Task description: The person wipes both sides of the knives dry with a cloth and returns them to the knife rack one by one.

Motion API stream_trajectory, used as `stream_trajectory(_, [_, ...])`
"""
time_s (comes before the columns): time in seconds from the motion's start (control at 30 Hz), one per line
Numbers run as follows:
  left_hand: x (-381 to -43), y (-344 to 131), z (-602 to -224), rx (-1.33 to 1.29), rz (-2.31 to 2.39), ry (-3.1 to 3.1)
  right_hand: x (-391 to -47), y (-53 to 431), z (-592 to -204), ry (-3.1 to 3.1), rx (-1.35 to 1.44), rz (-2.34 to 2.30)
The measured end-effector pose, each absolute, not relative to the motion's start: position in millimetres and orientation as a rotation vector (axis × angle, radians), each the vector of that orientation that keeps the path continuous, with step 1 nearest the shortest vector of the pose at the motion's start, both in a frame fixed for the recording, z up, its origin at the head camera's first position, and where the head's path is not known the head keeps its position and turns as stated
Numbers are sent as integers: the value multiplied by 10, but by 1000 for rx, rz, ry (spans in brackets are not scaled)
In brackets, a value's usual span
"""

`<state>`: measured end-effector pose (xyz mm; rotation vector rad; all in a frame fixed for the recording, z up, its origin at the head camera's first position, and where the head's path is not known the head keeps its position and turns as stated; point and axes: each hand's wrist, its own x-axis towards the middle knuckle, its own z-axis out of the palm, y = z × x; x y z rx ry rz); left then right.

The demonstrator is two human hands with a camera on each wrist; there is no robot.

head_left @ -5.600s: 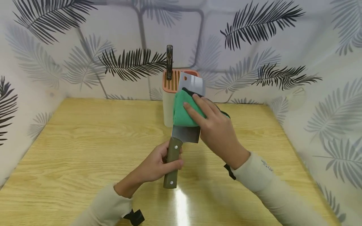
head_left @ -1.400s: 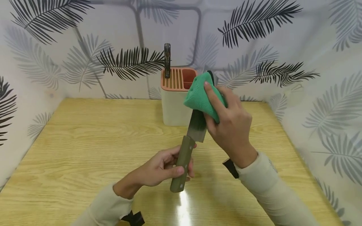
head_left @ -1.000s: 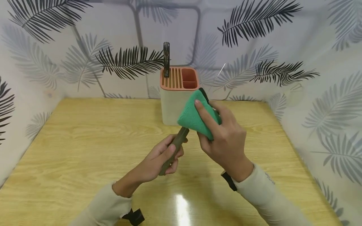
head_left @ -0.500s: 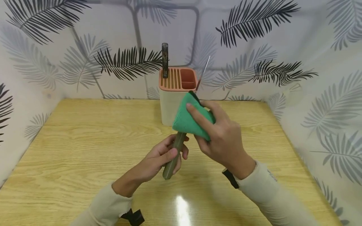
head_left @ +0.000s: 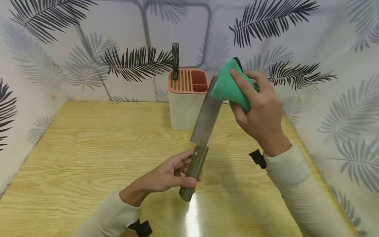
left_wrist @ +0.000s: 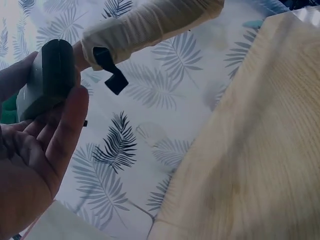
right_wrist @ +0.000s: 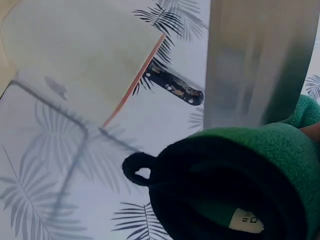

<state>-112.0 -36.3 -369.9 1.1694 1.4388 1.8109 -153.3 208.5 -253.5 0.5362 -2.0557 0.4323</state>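
A cleaver (head_left: 207, 118) with a broad steel blade and an olive handle is held up over the table, tilted with its tip to the upper right. My left hand (head_left: 168, 172) grips the handle, thumb across its front; the handle's butt (left_wrist: 50, 75) shows in the left wrist view. A folded green cloth (head_left: 231, 84) with a black edge is in my right hand (head_left: 260, 108), pinched over the blade's far end and hiding the tip. In the right wrist view the cloth's black trim and loop (right_wrist: 137, 167) lie close against the blade (right_wrist: 255, 65).
Behind the blade stands a cream knife block (head_left: 185, 112) with an orange slotted top. A black-handled knife (head_left: 175, 61) is upright in a left slot. The wood-grain table (head_left: 97, 141) meets leaf-patterned walls (head_left: 118, 29) at the back and sides.
The cleaver has turned from edge-on to show its broad side. My right hand and the cloth have moved up and right, from near the handle to the blade's tip.
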Motion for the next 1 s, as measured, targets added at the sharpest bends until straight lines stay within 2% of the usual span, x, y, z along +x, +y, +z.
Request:
stream_trajectory(0.33, [-1133,-378,-3623,1012,1817,1613,-1197,1904,-2889,-2171,817,277])
stream_trajectory(0.43, [-1133,-369,-3635,970,1817,1639,-1125,1835,-2918,-2189,816,210])
stream_trajectory(0.77, [-1091,-266,-3647,970,1911,1615,-1275,1811,-2731,-2180,627,160])
stream_trajectory(1.0, [-1070,-282,-3621,880,1915,1889,-1246,1724,-2792,-2235,766,58])
